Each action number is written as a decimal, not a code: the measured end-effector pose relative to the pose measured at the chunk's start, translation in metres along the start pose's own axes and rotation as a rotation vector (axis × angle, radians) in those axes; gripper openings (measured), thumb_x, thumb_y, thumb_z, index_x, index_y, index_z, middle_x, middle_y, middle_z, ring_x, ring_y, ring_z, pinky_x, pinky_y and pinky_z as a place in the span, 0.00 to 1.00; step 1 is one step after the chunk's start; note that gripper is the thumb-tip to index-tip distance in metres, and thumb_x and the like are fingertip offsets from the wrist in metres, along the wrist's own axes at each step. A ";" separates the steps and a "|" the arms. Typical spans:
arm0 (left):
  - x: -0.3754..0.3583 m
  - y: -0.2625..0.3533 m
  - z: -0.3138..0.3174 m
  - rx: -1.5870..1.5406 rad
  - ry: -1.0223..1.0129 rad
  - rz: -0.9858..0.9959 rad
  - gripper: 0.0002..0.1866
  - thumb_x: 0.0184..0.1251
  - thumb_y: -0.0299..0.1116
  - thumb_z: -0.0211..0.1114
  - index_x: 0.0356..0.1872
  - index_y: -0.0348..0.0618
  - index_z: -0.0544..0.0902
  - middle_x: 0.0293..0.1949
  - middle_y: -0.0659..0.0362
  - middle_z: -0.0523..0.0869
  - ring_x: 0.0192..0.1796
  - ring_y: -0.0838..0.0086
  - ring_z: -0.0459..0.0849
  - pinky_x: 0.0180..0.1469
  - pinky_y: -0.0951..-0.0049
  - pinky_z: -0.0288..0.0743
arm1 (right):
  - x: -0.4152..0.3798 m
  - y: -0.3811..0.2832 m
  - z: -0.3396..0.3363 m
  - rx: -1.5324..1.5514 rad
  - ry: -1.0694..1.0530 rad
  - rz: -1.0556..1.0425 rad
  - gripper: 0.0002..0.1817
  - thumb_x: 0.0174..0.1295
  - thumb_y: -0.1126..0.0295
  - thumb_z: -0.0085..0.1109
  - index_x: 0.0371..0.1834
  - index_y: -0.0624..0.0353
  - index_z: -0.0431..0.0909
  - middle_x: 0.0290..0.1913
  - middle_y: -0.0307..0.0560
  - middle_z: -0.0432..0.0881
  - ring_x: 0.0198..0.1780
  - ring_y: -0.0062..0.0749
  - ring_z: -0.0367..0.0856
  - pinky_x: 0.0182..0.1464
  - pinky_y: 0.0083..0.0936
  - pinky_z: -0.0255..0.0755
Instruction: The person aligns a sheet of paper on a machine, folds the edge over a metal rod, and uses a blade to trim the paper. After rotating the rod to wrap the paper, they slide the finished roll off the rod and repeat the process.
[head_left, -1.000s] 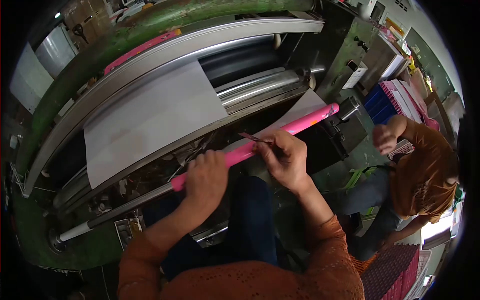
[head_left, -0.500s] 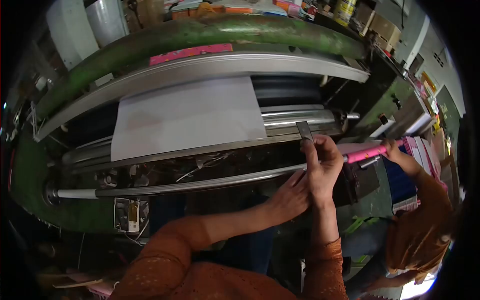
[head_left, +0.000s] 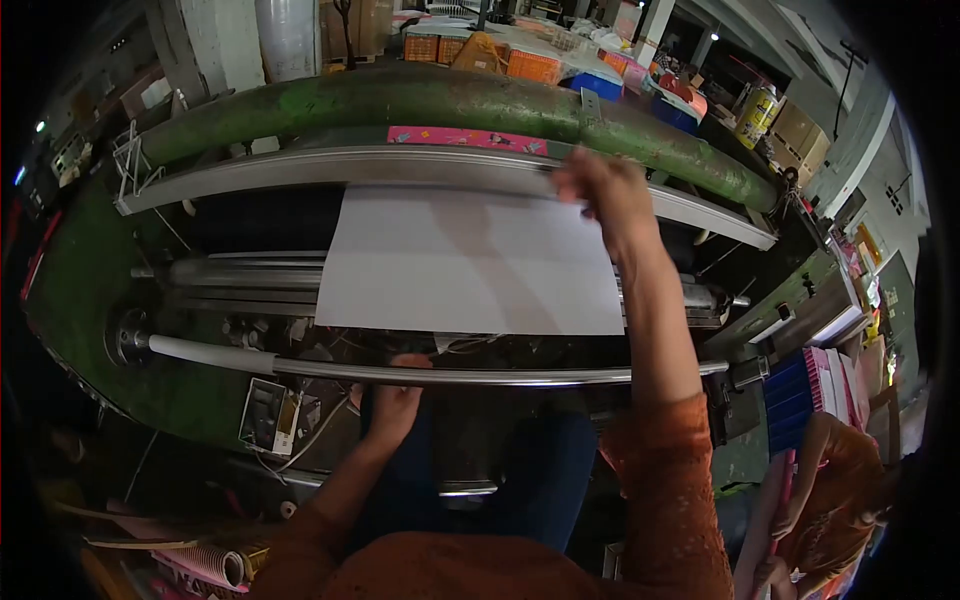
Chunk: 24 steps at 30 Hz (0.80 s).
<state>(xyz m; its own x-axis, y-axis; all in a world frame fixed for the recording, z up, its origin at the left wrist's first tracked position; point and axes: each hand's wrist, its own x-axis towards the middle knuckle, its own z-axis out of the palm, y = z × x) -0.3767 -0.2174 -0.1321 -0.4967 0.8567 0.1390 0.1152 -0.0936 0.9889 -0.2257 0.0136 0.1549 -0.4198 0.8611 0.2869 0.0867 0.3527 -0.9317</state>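
Observation:
My left hand point(head_left: 393, 402) is at the long shiny metal bar point(head_left: 500, 377), its fingertips showing on the far side and the palm on the near side; the hand looks closed around it. Raised over the far rail point(head_left: 300, 168) of the machine is my right hand point(head_left: 612, 195), with fingers bent and smeared by motion. Whether anything is in it cannot be made out. A white sheet point(head_left: 450, 265) lies across the machine below my right forearm, with the arm's shadow on it. A small grey metal plate point(head_left: 590, 104) rests against the green pipe point(head_left: 420, 103) beyond the right hand.
A pink printed strip point(head_left: 465, 139) lies behind the rail. Left of my legs sits an open box of small parts point(head_left: 268, 415). At right, a co-worker point(head_left: 835, 490) holds a long pink roll point(head_left: 785, 490). Orange crates point(head_left: 533, 68) stand at the back.
My right hand went up and forward to the rail; the dark metal piece no longer shows in it. My left hand moved left to the bar. The co-worker's pink roll left the bar's right end.

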 end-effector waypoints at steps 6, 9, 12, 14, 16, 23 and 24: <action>0.023 0.013 -0.049 -0.468 0.133 -0.115 0.23 0.73 0.49 0.56 0.58 0.43 0.71 0.53 0.56 0.78 0.55 0.70 0.78 0.59 0.66 0.73 | -0.207 0.115 0.021 0.099 -0.635 0.711 0.16 0.64 0.60 0.62 0.46 0.62 0.79 0.40 0.48 0.86 0.37 0.25 0.84 0.33 0.19 0.73; 0.020 0.010 -0.046 -0.620 0.199 -0.112 0.24 0.72 0.46 0.59 0.61 0.42 0.69 0.58 0.56 0.75 0.59 0.69 0.76 0.61 0.64 0.73 | -0.209 0.168 0.000 0.155 -0.048 0.517 0.18 0.55 0.63 0.70 0.44 0.63 0.80 0.36 0.43 0.84 0.33 0.24 0.78 0.33 0.20 0.67; 0.010 0.008 -0.040 -0.644 0.502 -0.181 0.21 0.68 0.35 0.65 0.58 0.38 0.72 0.51 0.56 0.79 0.48 0.72 0.80 0.49 0.69 0.78 | -0.215 0.170 0.000 0.340 0.010 0.564 0.15 0.55 0.67 0.69 0.43 0.61 0.80 0.34 0.41 0.83 0.30 0.20 0.72 0.33 0.18 0.66; 0.003 -0.011 -0.054 -0.619 0.365 -0.137 0.18 0.68 0.35 0.64 0.56 0.39 0.74 0.48 0.57 0.81 0.45 0.72 0.82 0.46 0.71 0.78 | -0.218 0.164 0.004 0.408 0.110 0.504 0.15 0.56 0.67 0.69 0.44 0.61 0.79 0.35 0.40 0.83 0.30 0.19 0.72 0.33 0.17 0.66; -0.009 -0.005 -0.059 -0.563 0.212 -0.105 0.10 0.69 0.33 0.63 0.46 0.41 0.80 0.36 0.59 0.84 0.36 0.73 0.84 0.37 0.74 0.77 | -0.218 0.186 -0.010 0.384 0.079 0.514 0.17 0.56 0.67 0.69 0.46 0.61 0.78 0.38 0.39 0.82 0.33 0.21 0.74 0.36 0.19 0.68; -0.043 0.034 -0.055 -0.476 0.300 -0.187 0.12 0.68 0.38 0.64 0.39 0.38 0.82 0.32 0.59 0.85 0.32 0.76 0.83 0.35 0.77 0.75 | -0.233 0.183 -0.032 0.353 0.365 0.537 0.12 0.64 0.62 0.60 0.31 0.60 0.77 0.25 0.39 0.78 0.27 0.23 0.76 0.32 0.20 0.70; -0.047 0.038 -0.055 -0.478 0.312 -0.185 0.12 0.68 0.38 0.64 0.39 0.38 0.82 0.32 0.59 0.85 0.31 0.76 0.83 0.35 0.77 0.75 | -0.235 0.183 -0.036 0.448 0.351 0.482 0.13 0.62 0.63 0.61 0.27 0.60 0.77 0.23 0.39 0.78 0.25 0.23 0.74 0.30 0.20 0.67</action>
<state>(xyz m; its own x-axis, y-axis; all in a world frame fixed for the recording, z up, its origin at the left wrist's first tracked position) -0.3966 -0.2891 -0.0983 -0.7090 0.6980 -0.1002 -0.3610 -0.2371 0.9019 -0.0789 -0.1114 -0.0755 -0.1089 0.9753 -0.1920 -0.2195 -0.2120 -0.9523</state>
